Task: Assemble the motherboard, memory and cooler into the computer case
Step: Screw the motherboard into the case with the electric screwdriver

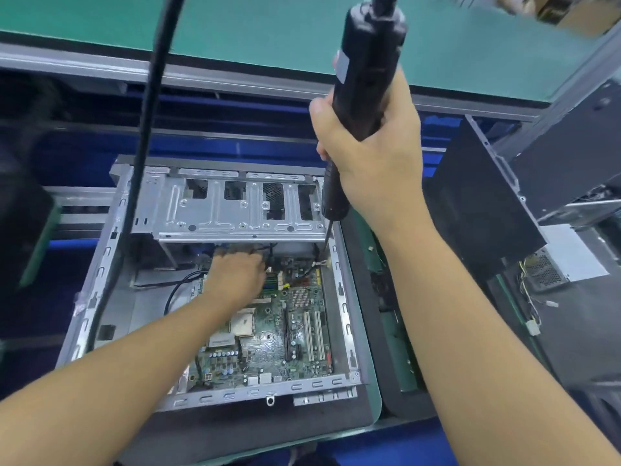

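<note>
An open silver computer case [100,264] lies flat in front of me with a green motherboard [268,344] inside it. My left hand [235,277] reaches into the case and rests on the far part of the board among black cables; its fingertips are hidden. My right hand [369,149] grips a black electric screwdriver [366,62] held upright. Its thin bit [327,237] points down at the board's far right corner, beside the drive cage [235,206].
A thick black cable [148,129] hangs down across the case's left side. A second dark case [487,203] and a power supply [564,260] with loose wires stand at the right. A green-topped bench [268,28] runs across the back. The case sits on a dark tray [262,428].
</note>
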